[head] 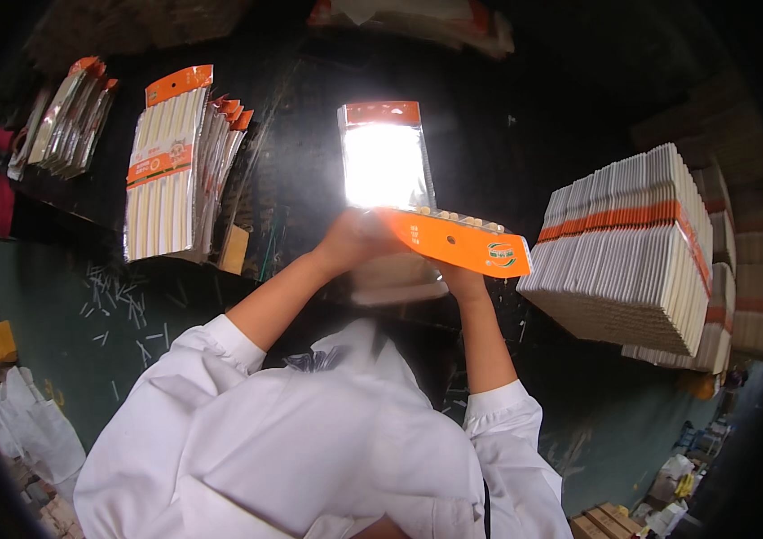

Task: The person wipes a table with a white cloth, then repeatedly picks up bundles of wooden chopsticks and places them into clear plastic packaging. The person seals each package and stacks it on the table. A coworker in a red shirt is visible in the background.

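My left hand (347, 242), partly washed out by glare, grips the left end of a packet of chopsticks. The orange header (465, 246) of this packet points right, and round pale chopstick ends (469, 219) show along its far edge. My right hand (463, 279) holds the same packet from beneath; its fingers are hidden behind the header. Just beyond my hands lies a stack of clear plastic bags with orange headers (384, 112), its middle bleached by bright light. A pale blurred bundle (395, 286) shows under my hands.
At the left, filled chopstick packets (164, 162) lie in a leaning pile, with another packet pile (68, 124) farther left. A tall block of white-wrapped chopsticks (617, 242) with an orange band stands at the right. White scraps (129, 300) litter the green floor.
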The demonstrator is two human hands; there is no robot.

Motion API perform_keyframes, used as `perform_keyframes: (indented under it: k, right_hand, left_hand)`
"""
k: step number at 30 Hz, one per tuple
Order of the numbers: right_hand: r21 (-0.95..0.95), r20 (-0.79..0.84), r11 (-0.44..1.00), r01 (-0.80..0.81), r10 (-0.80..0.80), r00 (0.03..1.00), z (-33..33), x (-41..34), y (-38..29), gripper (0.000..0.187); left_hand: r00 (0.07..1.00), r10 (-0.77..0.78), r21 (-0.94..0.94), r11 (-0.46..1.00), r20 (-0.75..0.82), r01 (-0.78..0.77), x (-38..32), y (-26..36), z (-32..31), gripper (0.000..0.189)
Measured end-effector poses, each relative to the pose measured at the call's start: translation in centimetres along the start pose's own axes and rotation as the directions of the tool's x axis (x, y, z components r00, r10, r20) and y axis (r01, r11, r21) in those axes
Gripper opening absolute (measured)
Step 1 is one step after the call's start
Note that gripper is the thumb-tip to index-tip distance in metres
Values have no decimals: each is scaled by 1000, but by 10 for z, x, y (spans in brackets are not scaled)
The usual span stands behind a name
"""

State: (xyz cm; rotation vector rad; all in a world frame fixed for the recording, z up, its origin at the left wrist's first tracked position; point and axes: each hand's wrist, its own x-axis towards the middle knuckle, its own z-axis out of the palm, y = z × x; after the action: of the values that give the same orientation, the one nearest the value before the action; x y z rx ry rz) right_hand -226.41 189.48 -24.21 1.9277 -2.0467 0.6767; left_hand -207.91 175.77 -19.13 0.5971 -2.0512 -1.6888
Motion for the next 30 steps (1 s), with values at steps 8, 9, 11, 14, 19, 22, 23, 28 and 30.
perform_keyframes:
  k: [8, 9, 11, 14, 19, 22, 23, 28, 30]
  right_hand:
    - [-294, -1, 955, 36, -38, 999, -1, 5, -1, 47]
    - [-331, -81, 941, 66, -98, 992, -5, 9, -4, 47]
    - [148, 2, 984, -100, 101, 995, -18, 10, -12, 42]
    - [643, 182, 696, -320, 267, 946, -41, 12, -25, 43]
    - [756, 547, 144, -638, 395, 738, -80, -7, -60, 25]
    - [699, 702, -171, -695, 351, 619, -82, -39, -89, 24]
    - [641, 752, -195, -742, 352, 557, -80, -53, -96, 21]
    - [505, 828, -259, -823, 413, 378, -70, -109, -117, 21]
    - [454, 847, -235, -860, 415, 333, -70, -122, -121, 22]
  left_hand:
    - [952, 300, 9, 954, -63, -300, -3, -9, 4, 31]
    - [954, 299, 54, 954, -35, -297, -2, -6, 2, 32]
    - [990, 133, 3, 991, 48, -134, -6, 2, -3, 36]
    - [992, 130, -30, 991, -2, -130, -13, 23, -2, 32]
    - [992, -9, -436, 899, -124, -46, -21, 64, 4, 24]
    - [979, -201, -448, 879, -41, 162, -12, 65, -2, 37]
    - [961, -274, -455, 860, -26, 232, -10, 59, -2, 42]
    - [902, -432, -332, 854, -19, 402, -7, 9, 10, 54]
    - [891, -448, -201, 882, -76, 426, -9, -8, 14, 53]
